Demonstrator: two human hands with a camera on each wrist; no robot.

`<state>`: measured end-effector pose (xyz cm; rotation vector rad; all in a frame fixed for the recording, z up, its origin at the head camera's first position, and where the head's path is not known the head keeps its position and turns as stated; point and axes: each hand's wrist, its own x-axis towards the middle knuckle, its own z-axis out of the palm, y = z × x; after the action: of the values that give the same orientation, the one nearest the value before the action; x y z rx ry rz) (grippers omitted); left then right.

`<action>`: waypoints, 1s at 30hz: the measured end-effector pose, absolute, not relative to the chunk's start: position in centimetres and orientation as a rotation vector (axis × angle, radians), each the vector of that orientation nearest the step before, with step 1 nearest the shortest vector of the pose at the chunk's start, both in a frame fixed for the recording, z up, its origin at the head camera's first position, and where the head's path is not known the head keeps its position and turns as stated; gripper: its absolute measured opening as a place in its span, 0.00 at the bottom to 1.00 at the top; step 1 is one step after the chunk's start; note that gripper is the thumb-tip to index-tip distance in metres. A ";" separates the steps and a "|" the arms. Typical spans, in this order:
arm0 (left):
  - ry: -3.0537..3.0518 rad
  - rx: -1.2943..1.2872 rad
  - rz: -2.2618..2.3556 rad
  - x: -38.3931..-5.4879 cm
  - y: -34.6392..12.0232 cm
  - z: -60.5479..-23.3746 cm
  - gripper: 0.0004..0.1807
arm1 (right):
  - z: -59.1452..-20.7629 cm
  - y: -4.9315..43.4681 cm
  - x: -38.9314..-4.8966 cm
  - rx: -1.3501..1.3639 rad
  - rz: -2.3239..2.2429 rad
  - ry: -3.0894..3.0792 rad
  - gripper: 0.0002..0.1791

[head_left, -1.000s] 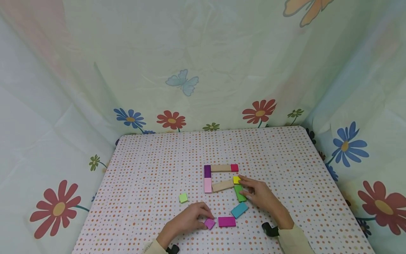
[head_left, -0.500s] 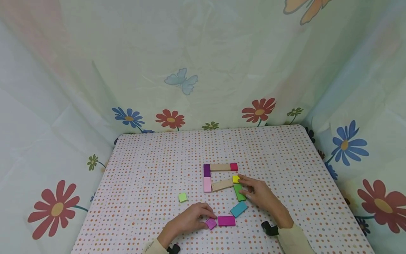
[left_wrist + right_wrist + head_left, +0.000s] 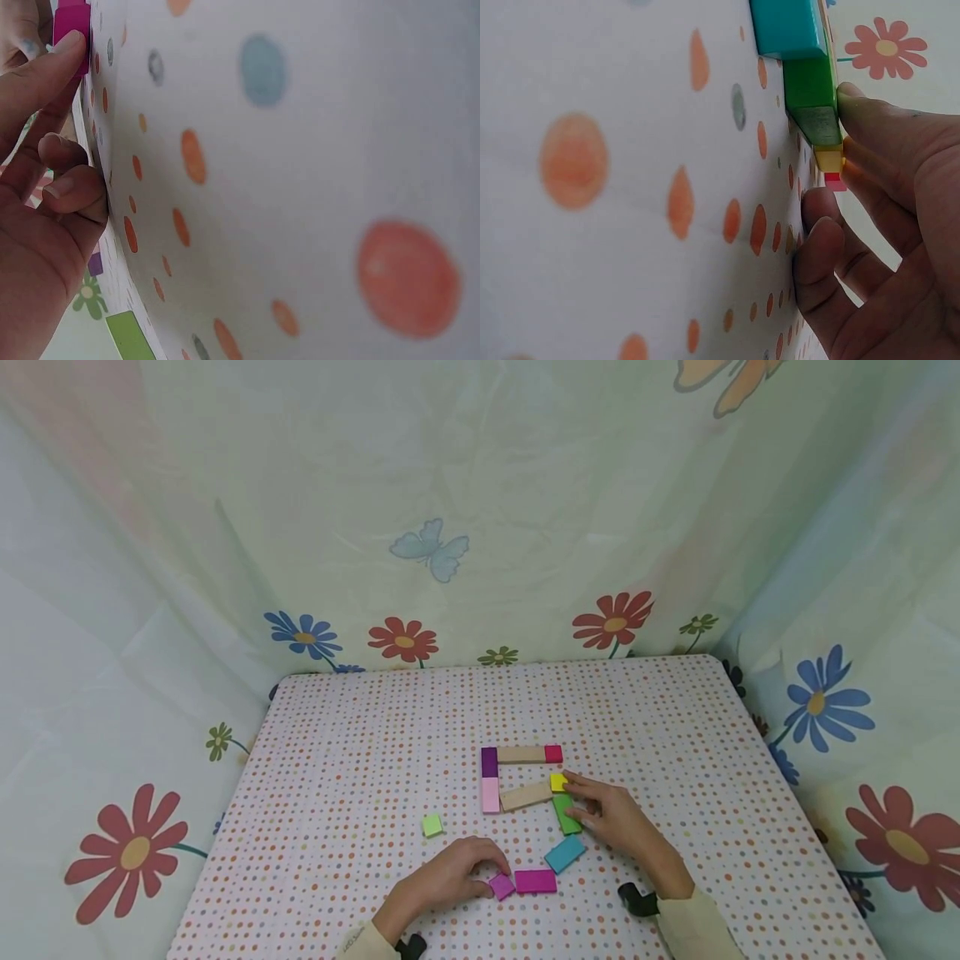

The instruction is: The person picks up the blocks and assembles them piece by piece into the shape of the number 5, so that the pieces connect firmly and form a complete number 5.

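Observation:
My left hand [image 3: 453,875] pinches a small orchid-purple square block [image 3: 502,886] at the table's front. In the left wrist view, the thumb lies against a magenta-looking block [image 3: 71,26]. A longer magenta block [image 3: 536,882] lies just right of the purple one. My right hand [image 3: 618,818] rests beside a green block [image 3: 567,815] and a small yellow block [image 3: 558,783], its thumb touching the green and a finger at the yellow. The right wrist view shows the other fingers loosely bent against the table. A teal block [image 3: 565,854] slants between the green and magenta blocks.
Farther back, a dark purple block [image 3: 489,762] and a light pink block [image 3: 491,795] form a column. Two plain wooden planks [image 3: 522,755] run right from it, the upper one ending at a red block [image 3: 553,753]. A lime block [image 3: 432,826] lies apart, left, on the dotted tablecloth [image 3: 360,760].
The small purple block has shifted slightly right with my left hand, narrowing the gap to the magenta block. The right hand and the other blocks stay as they were.

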<state>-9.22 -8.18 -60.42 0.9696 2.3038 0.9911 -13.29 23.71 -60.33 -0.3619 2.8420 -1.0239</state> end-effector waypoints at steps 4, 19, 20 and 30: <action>2.298 0.941 1.012 -9.2 -8.2 -60.5 0.16 | -60.3 23.7 -13.2 -0.356 -1.016 2.836 0.25; 2.257 0.859 1.093 -9.1 -8.3 -60.4 0.18 | -60.4 23.7 -13.2 -0.340 -1.003 2.823 0.25; 2.259 0.854 1.092 -9.1 -8.3 -60.4 0.19 | -60.4 23.7 -13.2 -0.353 -1.001 2.824 0.25; 2.300 0.718 1.131 -9.4 -9.6 -59.7 0.23 | -60.3 23.9 -13.3 -0.362 -1.006 2.823 0.25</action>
<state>-9.44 -9.64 -59.67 0.7185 2.3001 1.1313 -13.28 23.86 -60.27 -0.3620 2.8232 -1.0065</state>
